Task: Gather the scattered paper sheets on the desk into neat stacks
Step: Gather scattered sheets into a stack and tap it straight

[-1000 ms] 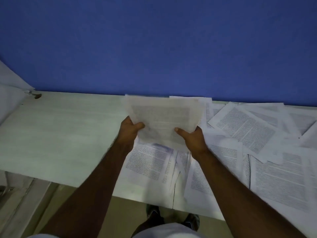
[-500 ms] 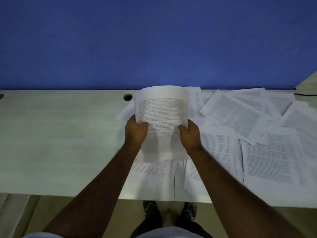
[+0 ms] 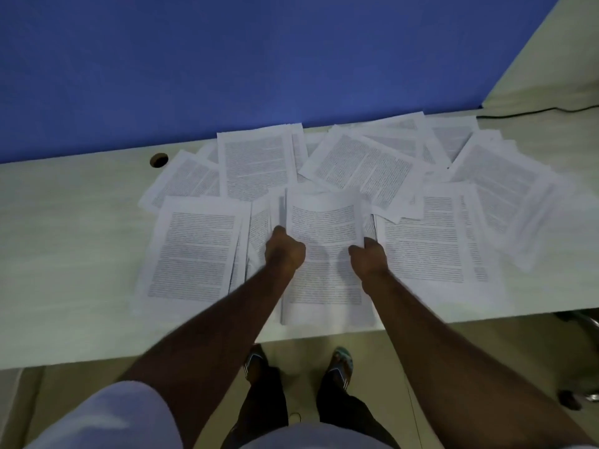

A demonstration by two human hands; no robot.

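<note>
White printed stack of sheets (image 3: 324,254) lying at the centre near edge of the pale worktop (image 3: 64,254), lower end reaching that edge, upper end bowing up slightly. Gripping its left edge with the left hand (image 3: 285,252), fingers curled round the paper; pinching its right edge with the right hand (image 3: 369,257), fingers curled under and mostly hidden. Spreading from 9 o'clock round to 3 o'clock of the stack, loose sheets (image 3: 366,163) overlapping at mixed angles, one large sheet (image 3: 194,254) lying just beside the left hand at 9 o'clock. Showing at 10 o'clock, a round cable hole (image 3: 159,160) in the worktop. Standing behind, at 12 o'clock, a blue partition (image 3: 259,59); running along the far right at 2 o'clock, a dark cable (image 3: 534,112).
</note>
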